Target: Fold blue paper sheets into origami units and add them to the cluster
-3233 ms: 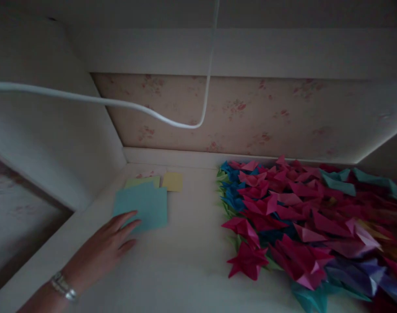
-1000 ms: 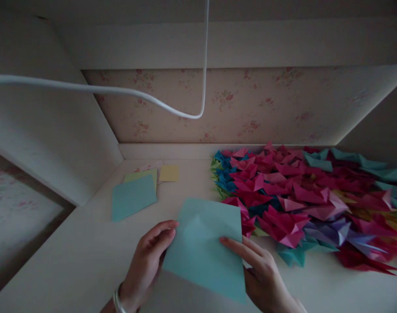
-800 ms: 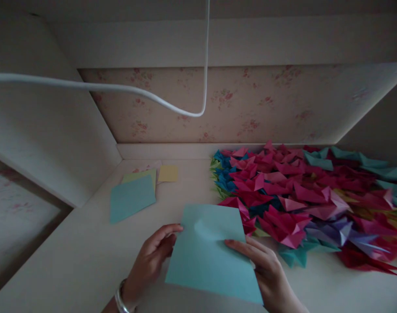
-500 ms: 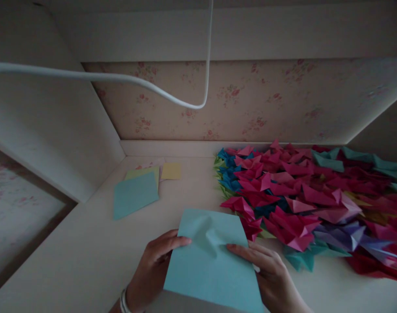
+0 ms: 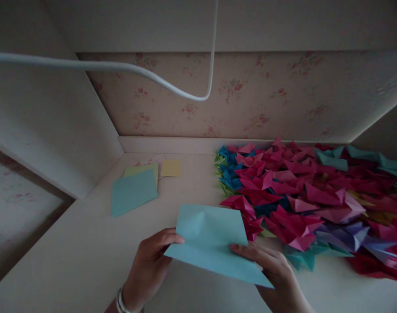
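Observation:
A light blue sheet of paper (image 5: 214,239) is held in the air above the table between both hands, its near edge tilted up. My left hand (image 5: 153,256) pinches its left edge, thumb on top and the other fingers underneath. At the right edge my right hand (image 5: 273,265) grips it the same way, with the thumb lying on the upper face. A shallow dent shows in the sheet's far left part. Both hands' lower fingers are partly hidden beneath the paper.
Many folded paper pieces (image 5: 289,187), mostly pink and red, cover the right side of the white table (image 5: 87,248). At the back left lie another blue sheet (image 5: 134,193), a light green sheet (image 5: 146,168) and a small yellow square (image 5: 170,168). A white cable (image 5: 127,67) hangs in front.
The near edge of the blue sheet has come up, so the paper looks shorter and bent. Both hands still hold its sides. The view has shifted slightly.

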`<act>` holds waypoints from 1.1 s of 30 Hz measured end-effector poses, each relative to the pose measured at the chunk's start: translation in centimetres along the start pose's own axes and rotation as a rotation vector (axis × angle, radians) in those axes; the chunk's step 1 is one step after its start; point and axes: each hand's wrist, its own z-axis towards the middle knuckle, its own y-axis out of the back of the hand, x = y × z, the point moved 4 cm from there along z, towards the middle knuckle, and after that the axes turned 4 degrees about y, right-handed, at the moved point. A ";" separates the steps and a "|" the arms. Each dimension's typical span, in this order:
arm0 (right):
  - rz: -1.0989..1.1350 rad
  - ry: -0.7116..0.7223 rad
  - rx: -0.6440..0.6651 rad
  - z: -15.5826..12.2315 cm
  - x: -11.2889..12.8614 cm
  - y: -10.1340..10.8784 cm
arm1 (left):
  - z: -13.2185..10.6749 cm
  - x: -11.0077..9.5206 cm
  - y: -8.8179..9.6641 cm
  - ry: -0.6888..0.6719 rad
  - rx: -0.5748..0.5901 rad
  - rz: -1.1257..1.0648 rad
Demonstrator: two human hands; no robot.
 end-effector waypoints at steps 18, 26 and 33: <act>0.425 -0.477 -0.320 -0.8 -1.4 -2.3 | -1.6 1.4 -1.7 0.147 -0.028 -0.214; 0.512 -0.497 -0.362 -1.0 -2.2 -3.0 | -1.2 0.9 -1.5 0.112 0.112 0.105; 0.462 -0.556 -0.302 -1.4 -2.5 -3.1 | -0.9 0.4 -1.7 0.053 0.172 0.253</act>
